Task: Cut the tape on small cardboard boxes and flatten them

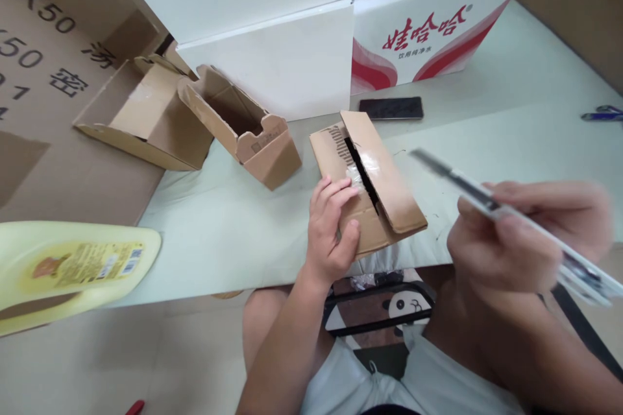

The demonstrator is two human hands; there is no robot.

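Note:
A small brown cardboard box [394, 191] lies on the table in front of me, with a dark gap between its top flaps and some clear tape near the middle. My left hand [333, 227] rests on the box's left flap, fingers spread and thumb apart, pressing on it. To the right of the box, my right hand [520, 233] is raised and closed around a utility knife [474, 191]. The knife's blade is out and points up and left toward the box without touching it. Motion blurs the right hand slightly.
Two cut-open cardboard boxes [270, 155] stand at the left. White cartons [272, 58] line the back, with a phone [392, 108] before them. A yellow bottle [82, 266] is at the left edge; a blue pen-like item [603, 115] lies far right.

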